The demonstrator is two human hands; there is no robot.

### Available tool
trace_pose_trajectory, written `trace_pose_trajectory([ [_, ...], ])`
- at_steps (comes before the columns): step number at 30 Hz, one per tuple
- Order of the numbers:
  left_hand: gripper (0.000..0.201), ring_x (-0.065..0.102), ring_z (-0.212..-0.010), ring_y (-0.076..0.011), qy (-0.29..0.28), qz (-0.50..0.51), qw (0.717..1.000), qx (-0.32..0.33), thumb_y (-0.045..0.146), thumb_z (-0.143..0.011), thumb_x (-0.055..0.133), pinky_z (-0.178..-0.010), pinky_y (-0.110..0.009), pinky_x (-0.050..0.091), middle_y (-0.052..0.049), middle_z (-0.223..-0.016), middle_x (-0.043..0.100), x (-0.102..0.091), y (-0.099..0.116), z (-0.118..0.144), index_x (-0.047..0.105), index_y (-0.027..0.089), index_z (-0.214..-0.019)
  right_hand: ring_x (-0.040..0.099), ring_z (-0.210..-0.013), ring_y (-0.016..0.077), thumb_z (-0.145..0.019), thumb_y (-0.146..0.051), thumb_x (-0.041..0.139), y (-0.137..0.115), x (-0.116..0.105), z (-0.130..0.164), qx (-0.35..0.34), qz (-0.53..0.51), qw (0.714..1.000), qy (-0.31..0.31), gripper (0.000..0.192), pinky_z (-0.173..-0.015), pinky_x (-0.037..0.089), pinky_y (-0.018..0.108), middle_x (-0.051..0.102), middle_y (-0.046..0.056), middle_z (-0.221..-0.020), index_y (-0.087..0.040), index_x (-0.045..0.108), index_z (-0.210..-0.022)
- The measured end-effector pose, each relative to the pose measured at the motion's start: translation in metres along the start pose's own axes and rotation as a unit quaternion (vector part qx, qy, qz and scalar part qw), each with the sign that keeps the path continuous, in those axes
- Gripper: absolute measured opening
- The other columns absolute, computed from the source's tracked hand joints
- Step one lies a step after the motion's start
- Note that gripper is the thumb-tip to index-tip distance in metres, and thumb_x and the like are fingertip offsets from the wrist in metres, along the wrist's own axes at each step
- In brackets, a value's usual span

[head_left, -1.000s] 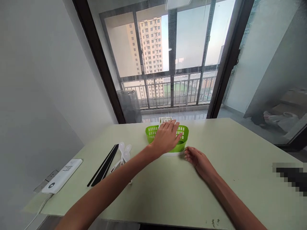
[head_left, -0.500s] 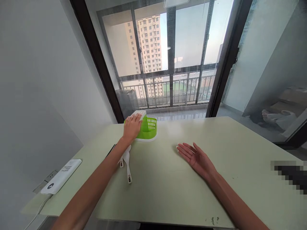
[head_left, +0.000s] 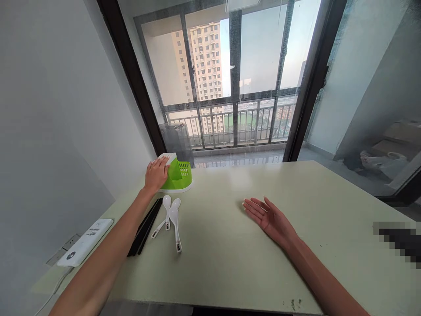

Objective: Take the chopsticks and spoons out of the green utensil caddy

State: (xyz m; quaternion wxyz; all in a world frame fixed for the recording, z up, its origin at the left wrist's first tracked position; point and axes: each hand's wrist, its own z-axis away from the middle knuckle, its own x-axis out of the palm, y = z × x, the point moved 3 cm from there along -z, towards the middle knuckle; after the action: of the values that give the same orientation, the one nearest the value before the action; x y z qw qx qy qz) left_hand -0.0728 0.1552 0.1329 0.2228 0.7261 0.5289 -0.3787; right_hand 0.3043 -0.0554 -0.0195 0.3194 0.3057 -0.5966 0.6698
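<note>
At the far left of the table, my left hand (head_left: pixel 157 174) grips the top and side of a green and white utensil holder (head_left: pixel 179 177). Its basket side, with square holes, faces right. Three white spoons (head_left: pixel 175 221) lie crossed over one another, nearer than the holder. Beside them is a bundle of black chopsticks (head_left: pixel 146 230), partly covered by my left forearm. My right hand (head_left: pixel 268 215) rests on the table at right of centre, palm turned up and inward, fingers stretched, holding nothing.
A white power strip (head_left: pixel 86 242) with a cable lies along the left edge by the wall. The pale green tabletop (head_left: pixel 217 259) runs back to a glass door and window. At far right is a dark, pixelated object (head_left: pixel 399 239).
My left hand has shifted the utensil holder to the left along the far part of the table. More of the chopsticks and spoons now shows. My right hand has stayed in place.
</note>
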Motion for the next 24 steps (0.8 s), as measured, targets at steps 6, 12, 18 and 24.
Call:
trace_pose_trajectory([
  [6, 0.05, 0.034, -0.146, -0.0306, 0.03, 0.003, 0.999, -0.022, 0.037, -0.103, 0.028, -0.122, -0.053, 0.016, -0.014, -0.152, 0.049, -0.004, 0.01, 0.008, 0.049, 0.014, -0.142, 0.054, -0.134, 0.0305, -0.091, -0.044, 0.067, 0.002, -0.002, -0.001, 0.001, 0.006, 1.0, -0.004, 0.035, -0.117, 0.043, 0.045, 0.064, 0.019, -0.133, -0.014, 0.068, -0.11],
  [12, 0.037, 0.033, -0.147, -0.0248, 0.025, 0.131, 0.985, 0.113, 0.035, -0.103, 0.038, -0.124, -0.049, 0.024, -0.012, -0.147, 0.052, -0.003, 0.111, 0.054, 0.052, 0.018, -0.132, 0.055, -0.133, 0.0295, -0.09, -0.045, 0.068, 0.006, -0.003, -0.002, 0.005, 0.024, 1.0, -0.015, 0.037, -0.118, 0.043, 0.045, 0.067, 0.017, -0.129, -0.015, 0.068, -0.111],
  [18, 0.038, 0.035, -0.147, -0.0247, -0.085, 0.241, 0.946, 0.199, 0.044, -0.101, 0.045, -0.12, -0.049, 0.034, -0.011, -0.146, 0.054, 0.014, 0.212, 0.114, 0.052, 0.023, -0.133, 0.058, -0.129, 0.0302, -0.085, -0.052, 0.072, 0.006, 0.004, 0.001, -0.048, 0.18, 0.983, -0.001, 0.04, -0.119, 0.037, 0.05, 0.07, 0.013, -0.125, -0.019, 0.072, -0.107],
  [24, 0.053, 0.029, -0.15, -0.0276, -0.136, 0.231, 0.954, 0.131, 0.047, -0.101, 0.041, -0.122, -0.051, 0.031, -0.017, -0.153, 0.046, 0.054, 0.226, 0.146, 0.039, 0.018, -0.146, 0.045, -0.14, 0.0287, -0.084, -0.049, 0.073, 0.02, 0.004, 0.006, -0.217, 0.531, 0.819, -0.01, 0.044, -0.125, 0.019, 0.051, 0.061, 0.003, -0.141, -0.033, 0.07, -0.125],
])
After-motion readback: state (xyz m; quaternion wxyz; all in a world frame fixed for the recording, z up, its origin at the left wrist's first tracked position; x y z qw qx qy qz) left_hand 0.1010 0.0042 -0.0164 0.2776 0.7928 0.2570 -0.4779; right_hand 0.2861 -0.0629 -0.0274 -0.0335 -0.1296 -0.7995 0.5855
